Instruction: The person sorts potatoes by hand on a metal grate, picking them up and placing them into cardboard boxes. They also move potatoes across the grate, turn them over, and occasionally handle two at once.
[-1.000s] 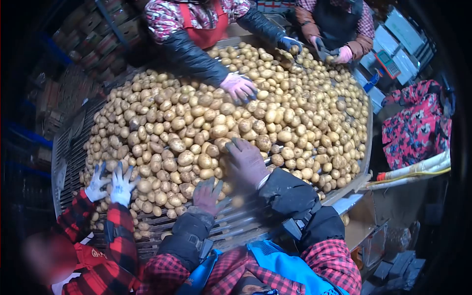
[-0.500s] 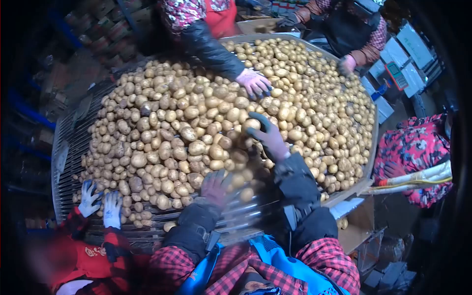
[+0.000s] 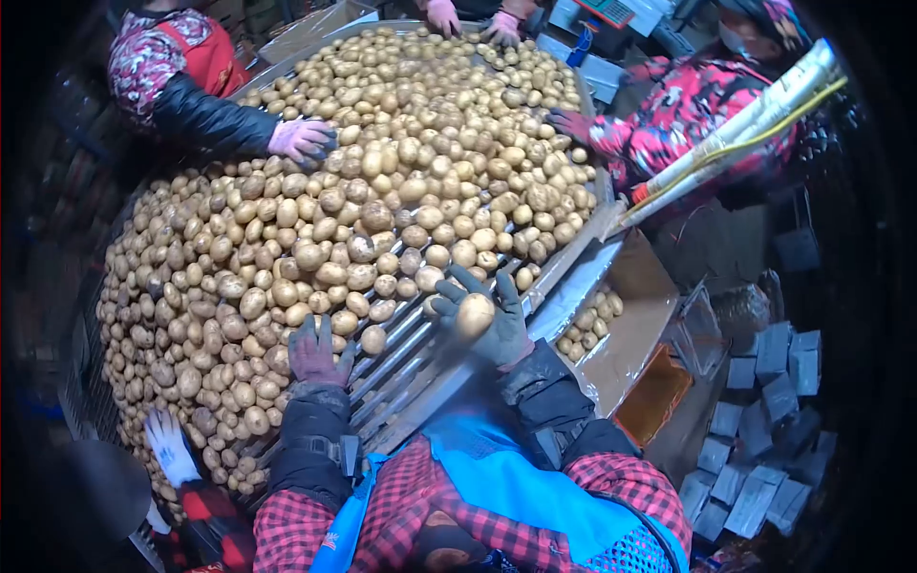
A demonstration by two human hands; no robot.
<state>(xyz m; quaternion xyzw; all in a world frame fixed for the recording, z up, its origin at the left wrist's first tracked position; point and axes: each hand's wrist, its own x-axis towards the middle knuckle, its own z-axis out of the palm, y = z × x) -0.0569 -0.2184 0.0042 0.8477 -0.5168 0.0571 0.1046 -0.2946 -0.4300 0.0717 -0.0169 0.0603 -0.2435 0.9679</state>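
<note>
Many potatoes (image 3: 258, 277) lie heaped on a slatted metal table (image 3: 406, 346). My right hand (image 3: 504, 334), in a dark glove, is at the near right edge of the heap. One potato (image 3: 475, 314) lies against its palm and fingers, slightly blurred. My left hand (image 3: 321, 355), in a dark and pinkish glove, rests against the near side of the heap with its fingers stretched out. It touches potatoes and grips none that I can see.
Beside the right edge stands a cardboard box (image 3: 632, 310) with potatoes in it. A white pole (image 3: 731, 143) slants across the right. Co-workers' gloved hands (image 3: 302, 140) rest on the heap's far side and at the left. Small wrapped blocks (image 3: 755, 468) lie lower right.
My view has swung to the right, so the box shows more fully. My right hand has drawn back from mid-heap to the near edge with a potato; my left stays at the heap's near side.
</note>
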